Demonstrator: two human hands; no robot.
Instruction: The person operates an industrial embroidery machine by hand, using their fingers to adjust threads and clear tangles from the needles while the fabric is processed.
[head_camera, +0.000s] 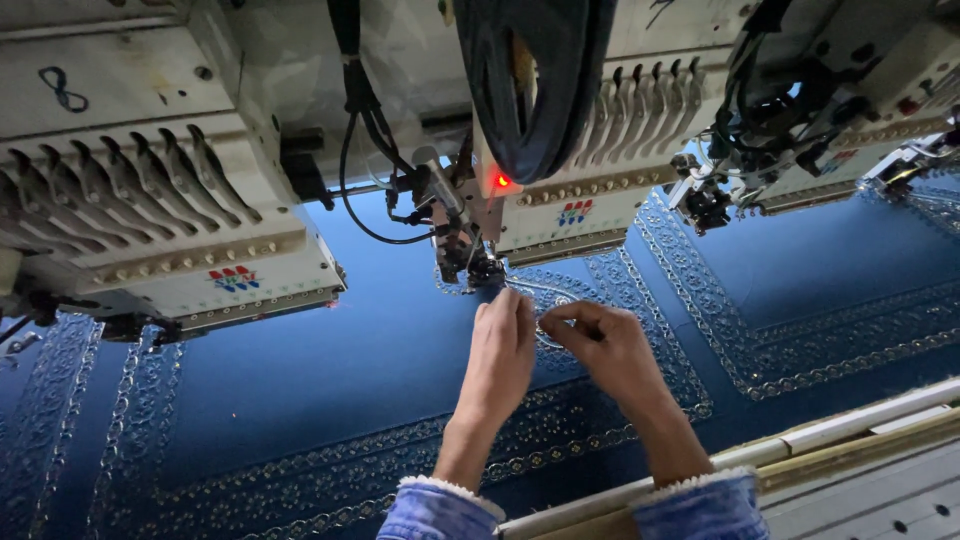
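Both hands are being held together over the blue embroidered fabric (330, 380), just below the needle assembly (470, 255) of the middle embroidery head (560, 215). The left hand (503, 350) is being kept with fingers closed toward the right hand (600, 345), whose fingertips are being pinched, apparently on a fine thread (540, 292) that is barely being made out. The thread is being run from the pinch toward eleven o'clock, up to the needle, its long axis slanting that way. The left hand is lying nearer the needle. A red lamp (503, 182) is glowing at twelve o'clock.
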